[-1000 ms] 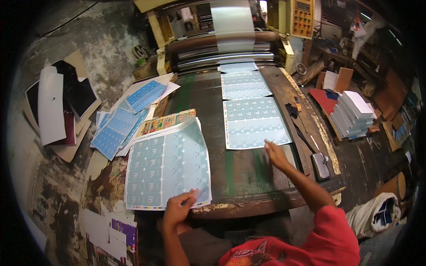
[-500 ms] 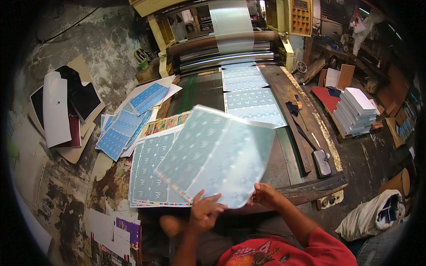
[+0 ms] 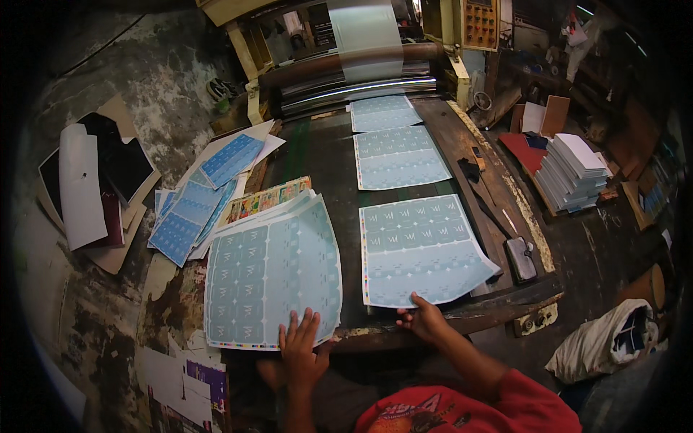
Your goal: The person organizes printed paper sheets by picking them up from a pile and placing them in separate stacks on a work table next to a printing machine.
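Note:
My left hand (image 3: pixel 302 352) lies with fingers outstretched on the near edge of a stack of blue-green printed sheets (image 3: pixel 271 278). The stack's right edges curl up a little. To its right, my right hand (image 3: pixel 426 321) pinches the near edge of a single printed sheet (image 3: pixel 419 245), thumb on top. That sheet lies on the dark machine bed (image 3: pixel 325 155), its near right corner bent over the side rail. Farther back on the bed, a second printed sheet (image 3: pixel 401 159) overlaps or meets another sheet (image 3: pixel 382 113) beside the rollers.
Shiny rollers (image 3: pixel 357 92) span the machine's far end, with clear film (image 3: pixel 364 40) above. Loose blue sheets (image 3: pixel 188 213) lie left of the stack. A small pouch (image 3: pixel 520 258) rests on the right rail. White paper piles (image 3: pixel 574 169) and a white sack (image 3: pixel 599 335) stand at right.
The lifted sheet has been laid on the left stack, and my left hand now rests flat there. My right hand has taken hold of another sheet, which is nearer on the bed.

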Demonstrator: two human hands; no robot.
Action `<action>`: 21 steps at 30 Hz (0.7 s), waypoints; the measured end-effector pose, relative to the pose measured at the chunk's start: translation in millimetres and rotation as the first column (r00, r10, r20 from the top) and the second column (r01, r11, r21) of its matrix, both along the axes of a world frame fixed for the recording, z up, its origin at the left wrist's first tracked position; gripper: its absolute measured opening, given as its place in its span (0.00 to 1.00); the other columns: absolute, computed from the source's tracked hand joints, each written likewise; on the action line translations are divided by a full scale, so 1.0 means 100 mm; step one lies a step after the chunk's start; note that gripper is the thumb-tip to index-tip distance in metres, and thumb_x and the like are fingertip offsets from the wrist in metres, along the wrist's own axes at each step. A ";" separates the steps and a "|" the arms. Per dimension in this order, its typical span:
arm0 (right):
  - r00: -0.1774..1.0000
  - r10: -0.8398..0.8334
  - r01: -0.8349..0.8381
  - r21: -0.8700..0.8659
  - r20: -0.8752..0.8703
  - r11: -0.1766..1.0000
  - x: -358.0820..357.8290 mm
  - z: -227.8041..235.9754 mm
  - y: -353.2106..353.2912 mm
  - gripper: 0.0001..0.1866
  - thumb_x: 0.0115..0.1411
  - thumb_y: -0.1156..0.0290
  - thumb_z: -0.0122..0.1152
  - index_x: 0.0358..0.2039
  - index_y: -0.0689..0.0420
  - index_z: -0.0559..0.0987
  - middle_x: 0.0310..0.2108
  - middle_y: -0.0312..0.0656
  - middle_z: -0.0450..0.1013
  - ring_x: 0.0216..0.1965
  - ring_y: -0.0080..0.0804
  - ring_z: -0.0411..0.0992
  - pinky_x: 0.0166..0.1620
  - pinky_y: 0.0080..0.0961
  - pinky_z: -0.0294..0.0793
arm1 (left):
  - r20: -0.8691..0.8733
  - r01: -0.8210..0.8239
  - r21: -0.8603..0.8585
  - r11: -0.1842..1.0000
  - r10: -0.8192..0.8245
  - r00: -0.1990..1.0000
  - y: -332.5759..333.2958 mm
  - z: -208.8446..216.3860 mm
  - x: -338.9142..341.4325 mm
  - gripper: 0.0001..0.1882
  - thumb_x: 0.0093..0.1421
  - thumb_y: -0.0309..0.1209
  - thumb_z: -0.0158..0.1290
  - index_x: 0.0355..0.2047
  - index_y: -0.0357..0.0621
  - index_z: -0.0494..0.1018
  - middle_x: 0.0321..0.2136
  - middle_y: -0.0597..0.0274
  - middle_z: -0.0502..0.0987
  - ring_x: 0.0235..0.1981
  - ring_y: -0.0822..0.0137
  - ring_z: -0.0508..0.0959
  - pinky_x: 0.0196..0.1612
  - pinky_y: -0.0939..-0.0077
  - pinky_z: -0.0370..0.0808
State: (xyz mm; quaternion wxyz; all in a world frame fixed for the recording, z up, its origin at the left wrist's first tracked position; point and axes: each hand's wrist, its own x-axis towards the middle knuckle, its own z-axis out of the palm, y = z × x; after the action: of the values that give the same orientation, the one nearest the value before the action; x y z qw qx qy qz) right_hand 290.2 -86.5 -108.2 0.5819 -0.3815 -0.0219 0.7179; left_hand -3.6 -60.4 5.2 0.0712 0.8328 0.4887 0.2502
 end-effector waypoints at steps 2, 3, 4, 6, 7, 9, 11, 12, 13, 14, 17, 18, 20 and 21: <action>1.000 -0.012 0.012 -0.031 0.000 0.999 0.09 -0.16 0.22 0.23 0.70 0.51 0.43 0.48 0.61 0.66 0.28 0.42 0.70 0.22 0.26 0.65 0.43 0.41 0.75 | 0.063 -0.034 0.002 0.999 0.034 0.997 -0.01 -0.05 0.02 0.24 0.66 0.47 0.46 0.54 0.45 0.73 0.57 0.60 0.72 0.66 0.50 0.61 0.67 0.43 0.45; 0.999 -0.022 0.021 -0.021 -0.023 1.000 0.17 -0.23 0.32 0.24 0.70 0.50 0.42 0.48 0.62 0.67 0.29 0.44 0.71 0.23 0.25 0.65 0.43 0.41 0.76 | 0.119 -0.067 -0.027 0.997 0.069 0.990 -0.02 -0.04 0.06 0.23 0.66 0.46 0.44 0.54 0.45 0.74 0.57 0.61 0.73 0.65 0.50 0.61 0.67 0.43 0.44; 0.998 -0.024 0.024 -0.013 -0.051 1.000 0.23 -0.32 0.44 0.25 0.70 0.50 0.40 0.48 0.63 0.67 0.30 0.45 0.71 0.23 0.25 0.66 0.42 0.42 0.77 | 0.169 -0.105 -0.061 0.993 0.114 0.979 -0.03 -0.03 0.09 0.22 0.67 0.45 0.43 0.53 0.45 0.75 0.56 0.62 0.74 0.65 0.51 0.62 0.67 0.43 0.42; 0.999 -0.045 0.044 -0.013 -0.016 0.999 0.34 -0.31 0.66 0.26 0.71 0.49 0.38 0.49 0.63 0.66 0.32 0.47 0.72 0.24 0.27 0.67 0.42 0.42 0.77 | 0.229 -0.157 -0.111 0.981 0.179 0.957 -0.03 -0.01 0.14 0.21 0.68 0.43 0.41 0.52 0.45 0.75 0.55 0.64 0.75 0.65 0.52 0.62 0.67 0.42 0.40; 0.999 -0.052 0.052 -0.002 -0.011 0.999 0.37 -0.31 0.77 0.27 0.70 0.48 0.37 0.50 0.63 0.66 0.33 0.48 0.72 0.24 0.28 0.68 0.42 0.42 0.77 | 0.237 -0.182 -0.129 0.975 0.209 0.949 -0.02 -0.05 0.13 0.21 0.69 0.42 0.40 0.51 0.45 0.75 0.54 0.65 0.75 0.65 0.52 0.63 0.67 0.41 0.39; 0.998 -0.057 0.056 0.039 0.009 0.998 0.46 -0.34 0.95 0.30 0.70 0.45 0.35 0.52 0.63 0.64 0.35 0.52 0.73 0.25 0.29 0.68 0.42 0.43 0.77 | 0.240 -0.207 -0.150 0.967 0.239 0.941 0.00 -0.09 0.12 0.20 0.69 0.40 0.40 0.50 0.45 0.76 0.55 0.65 0.75 0.64 0.52 0.63 0.67 0.40 0.37; 0.998 -0.065 0.064 0.053 0.005 0.997 0.51 -0.36 1.10 0.31 0.70 0.44 0.34 0.53 0.63 0.64 0.36 0.51 0.73 0.25 0.29 0.68 0.42 0.43 0.77 | 0.225 -0.222 -0.160 0.962 0.254 0.941 0.02 -0.13 0.10 0.20 0.69 0.40 0.40 0.49 0.44 0.76 0.55 0.64 0.74 0.64 0.53 0.63 0.67 0.40 0.36; 0.998 -0.066 0.066 0.060 0.002 0.996 0.52 -0.37 1.16 0.32 0.70 0.44 0.34 0.54 0.63 0.64 0.36 0.51 0.73 0.25 0.29 0.69 0.42 0.43 0.77 | 0.238 -0.228 -0.148 0.962 0.258 0.936 0.01 -0.16 0.08 0.19 0.68 0.40 0.41 0.49 0.45 0.76 0.56 0.63 0.74 0.65 0.52 0.63 0.67 0.39 0.36; 0.998 -0.063 0.062 0.079 0.002 0.995 0.55 -0.40 1.22 0.34 0.69 0.43 0.33 0.54 0.64 0.64 0.36 0.52 0.73 0.26 0.30 0.69 0.42 0.43 0.77 | 0.251 -0.231 -0.135 0.964 0.259 0.933 0.01 -0.16 0.10 0.18 0.68 0.40 0.43 0.48 0.45 0.76 0.57 0.63 0.73 0.65 0.52 0.62 0.67 0.38 0.35; 0.998 -0.067 0.066 0.080 0.012 0.995 0.58 -0.43 1.28 0.34 0.69 0.42 0.33 0.54 0.65 0.63 0.36 0.52 0.73 0.26 0.29 0.69 0.42 0.43 0.77 | 0.264 -0.236 -0.123 0.964 0.261 0.928 0.00 -0.16 0.11 0.18 0.67 0.41 0.44 0.48 0.46 0.76 0.57 0.62 0.72 0.65 0.51 0.62 0.67 0.38 0.35; 0.993 -0.110 0.106 0.088 0.049 0.991 0.60 -0.48 1.48 0.36 0.69 0.41 0.33 0.53 0.67 0.64 0.36 0.52 0.73 0.27 0.30 0.70 0.42 0.42 0.77 | 0.157 -0.184 -0.122 0.975 0.202 0.967 -0.09 -0.04 0.13 0.18 0.64 0.43 0.50 0.49 0.48 0.76 0.59 0.60 0.71 0.66 0.49 0.59 0.66 0.35 0.33; 0.992 -0.118 0.114 0.087 0.040 0.990 0.61 -0.48 1.55 0.36 0.69 0.41 0.34 0.52 0.67 0.64 0.36 0.52 0.73 0.27 0.30 0.70 0.42 0.42 0.78 | 0.160 -0.168 -0.126 0.978 0.187 0.969 -0.08 -0.03 0.12 0.19 0.64 0.44 0.51 0.49 0.48 0.76 0.59 0.60 0.71 0.67 0.49 0.58 0.66 0.35 0.32; 0.989 -0.143 0.141 0.078 0.024 0.987 0.67 -0.54 1.66 0.35 0.69 0.42 0.34 0.52 0.66 0.65 0.36 0.52 0.73 0.27 0.30 0.70 0.42 0.42 0.78 | 0.164 -0.125 -0.145 0.982 0.148 0.975 -0.09 -0.03 0.09 0.22 0.62 0.46 0.54 0.51 0.48 0.75 0.59 0.60 0.71 0.67 0.48 0.57 0.65 0.34 0.32; 0.986 -0.166 0.161 0.110 0.036 0.981 0.70 -0.56 1.72 0.34 0.69 0.42 0.36 0.51 0.66 0.67 0.36 0.50 0.73 0.28 0.31 0.70 0.41 0.42 0.78 | 0.144 -0.105 -0.127 0.986 0.123 0.982 -0.08 -0.02 0.10 0.22 0.62 0.46 0.54 0.51 0.48 0.75 0.59 0.60 0.70 0.67 0.47 0.57 0.65 0.34 0.31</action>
State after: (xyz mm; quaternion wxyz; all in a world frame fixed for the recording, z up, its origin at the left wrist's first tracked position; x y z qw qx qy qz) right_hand 360.4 85.6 -164.1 0.6577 -0.3665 -0.0419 0.6567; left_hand 6.0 -68.8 3.7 0.1433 0.7763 0.5428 0.2866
